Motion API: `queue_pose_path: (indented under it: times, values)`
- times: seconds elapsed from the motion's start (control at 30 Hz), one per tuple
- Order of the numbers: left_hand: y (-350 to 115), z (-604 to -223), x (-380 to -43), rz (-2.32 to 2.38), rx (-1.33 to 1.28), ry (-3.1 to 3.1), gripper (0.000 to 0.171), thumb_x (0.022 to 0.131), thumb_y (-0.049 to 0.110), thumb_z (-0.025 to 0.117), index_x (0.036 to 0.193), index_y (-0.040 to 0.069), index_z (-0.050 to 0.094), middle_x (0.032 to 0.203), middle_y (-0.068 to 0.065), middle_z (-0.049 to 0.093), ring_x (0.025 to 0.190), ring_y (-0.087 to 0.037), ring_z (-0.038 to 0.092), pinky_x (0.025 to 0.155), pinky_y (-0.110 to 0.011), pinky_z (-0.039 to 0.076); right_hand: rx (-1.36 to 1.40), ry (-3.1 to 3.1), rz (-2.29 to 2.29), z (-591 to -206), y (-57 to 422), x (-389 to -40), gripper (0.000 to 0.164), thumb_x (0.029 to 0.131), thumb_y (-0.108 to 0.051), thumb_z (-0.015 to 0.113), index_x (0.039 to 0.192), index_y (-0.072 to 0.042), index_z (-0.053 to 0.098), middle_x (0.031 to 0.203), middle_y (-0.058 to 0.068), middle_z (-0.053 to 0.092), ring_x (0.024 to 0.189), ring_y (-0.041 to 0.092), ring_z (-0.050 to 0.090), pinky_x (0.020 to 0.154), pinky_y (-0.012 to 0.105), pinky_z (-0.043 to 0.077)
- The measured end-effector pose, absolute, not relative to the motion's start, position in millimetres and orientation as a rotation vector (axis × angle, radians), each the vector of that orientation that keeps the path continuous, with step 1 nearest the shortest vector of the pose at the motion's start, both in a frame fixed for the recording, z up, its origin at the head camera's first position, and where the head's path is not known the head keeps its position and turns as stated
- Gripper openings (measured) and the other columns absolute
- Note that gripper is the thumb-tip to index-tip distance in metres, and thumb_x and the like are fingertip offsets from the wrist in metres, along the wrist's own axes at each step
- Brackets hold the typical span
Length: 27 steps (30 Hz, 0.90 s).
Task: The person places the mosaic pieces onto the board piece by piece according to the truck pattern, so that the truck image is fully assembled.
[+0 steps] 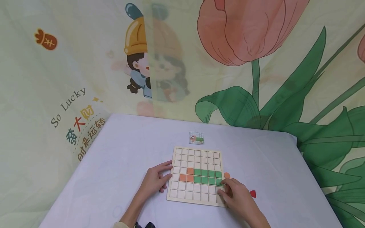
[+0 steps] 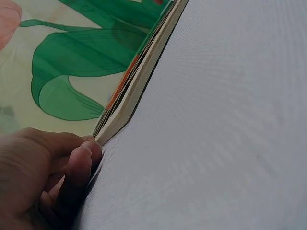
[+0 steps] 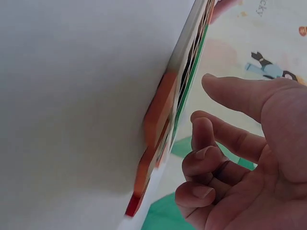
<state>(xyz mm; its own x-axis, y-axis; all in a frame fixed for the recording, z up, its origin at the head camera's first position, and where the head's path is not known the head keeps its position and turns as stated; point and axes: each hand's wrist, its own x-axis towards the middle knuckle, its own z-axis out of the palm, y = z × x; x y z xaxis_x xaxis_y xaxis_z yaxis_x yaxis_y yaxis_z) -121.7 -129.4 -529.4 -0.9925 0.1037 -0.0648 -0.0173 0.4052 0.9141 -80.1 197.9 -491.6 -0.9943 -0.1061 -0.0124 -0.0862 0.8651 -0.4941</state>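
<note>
A pale wooden grid board (image 1: 197,192) lies on the table with green square tiles (image 1: 204,173) in two rows and 3 orange square tiles (image 1: 190,171) at their left. My left hand (image 1: 155,179) rests its fingertips against the board's left edge; the left wrist view shows them touching the edge (image 2: 115,122). Over the board's right edge is my right hand (image 1: 238,196), near the last green tile of the lower row. In the right wrist view its thumb and index finger stand apart with nothing between them, and the other fingers are loosely bent.
A small picture card (image 1: 196,138) with a grid pattern lies beyond the board's far edge. Right of the board are an orange round piece (image 1: 227,175) and a red piece (image 1: 253,193), partly hidden by my right hand. A printed cloth backdrop (image 1: 171,110) stands behind the white table (image 1: 119,152).
</note>
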Motion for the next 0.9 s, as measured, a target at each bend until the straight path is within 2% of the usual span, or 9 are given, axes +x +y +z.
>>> queue_pose_path:
  times: [0.17, 0.5, 0.73, 0.9]
  values:
    - [-128.8, -529.5, -122.5, 1.648, 0.085, 2.536, 0.042, 0.096, 0.006, 0.075, 0.137, 0.006, 0.07, 0.154, -0.004, 0.063, 0.044, -0.013, 0.057, 0.04, -0.026, 0.051, -0.104, 3.003, -0.768, -493.2, 216.2, -74.0, 0.026, 0.087, -0.018, 0.087, 0.11, -0.013, 0.076, 0.077, -0.01, 0.053, 0.071, 0.001, 0.044, 0.064, 0.018, 0.042]
    - [-129.4, -531.0, -123.1, 1.638, 0.08, 2.551, 0.044, 0.095, 0.006, 0.075, 0.139, 0.008, 0.069, 0.153, -0.003, 0.064, 0.044, -0.013, 0.057, 0.04, -0.025, 0.051, 0.083, 2.933, -0.639, -497.2, 234.1, -71.4, 0.021, 0.087, -0.017, 0.087, 0.104, -0.011, 0.078, 0.081, -0.005, 0.061, 0.08, 0.012, 0.052, 0.065, 0.021, 0.046]
    - [-129.9, -530.2, -122.3, 1.629, 0.075, 2.558, 0.042, 0.096, 0.006, 0.075, 0.138, 0.007, 0.07, 0.154, -0.003, 0.063, 0.044, -0.014, 0.058, 0.04, -0.026, 0.051, 0.161, 2.869, -0.612, -502.4, 240.9, -66.3, 0.029, 0.085, -0.02, 0.089, 0.108, -0.008, 0.075, 0.081, -0.002, 0.054, 0.081, 0.014, 0.05, 0.061, 0.022, 0.039]
    - [-128.8, -529.5, -121.4, 1.63, 0.072, 2.561, 0.042, 0.095, 0.005, 0.075, 0.137, 0.006, 0.07, 0.154, -0.004, 0.063, 0.044, -0.013, 0.057, 0.04, -0.026, 0.051, 0.179, 2.862, -0.621, -503.1, 243.7, -65.0, 0.033, 0.084, -0.022, 0.091, 0.107, -0.005, 0.075, 0.08, 0.0, 0.053, 0.081, 0.015, 0.05, 0.062, 0.022, 0.041]
